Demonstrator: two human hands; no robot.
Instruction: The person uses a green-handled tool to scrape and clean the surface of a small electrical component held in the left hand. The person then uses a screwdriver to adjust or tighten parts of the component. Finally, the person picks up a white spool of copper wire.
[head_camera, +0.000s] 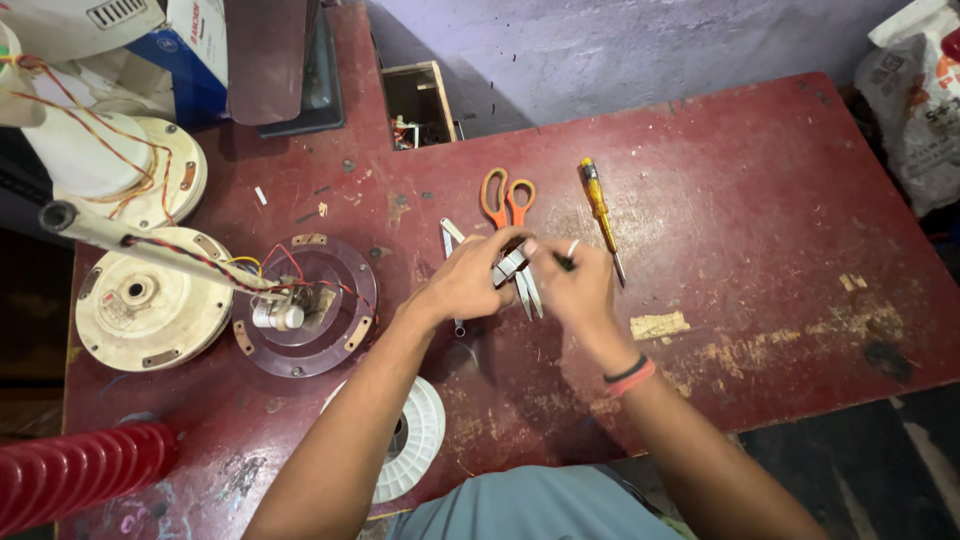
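My left hand (468, 278) and my right hand (572, 285) meet over the middle of a worn red table (760, 200). Between them I hold a small bundle of thin grey metal strips (520, 280); the left fingers grip its upper end and the strips' points stick out downward. My right hand pinches a small dark piece against the bundle. Orange-handled scissors (507, 200) lie just beyond my hands. A yellow-handled screwdriver (600, 215) lies to the right of the scissors.
At the left lie a dark round fan plate with coloured wires (345, 270), two cream round fan covers (150, 310), and a white motor housing (85, 155). A white empty spool (420, 435) sits under my left forearm. A red ribbed part (80, 470) is bottom left, a small wooden box (415, 100) is beyond.
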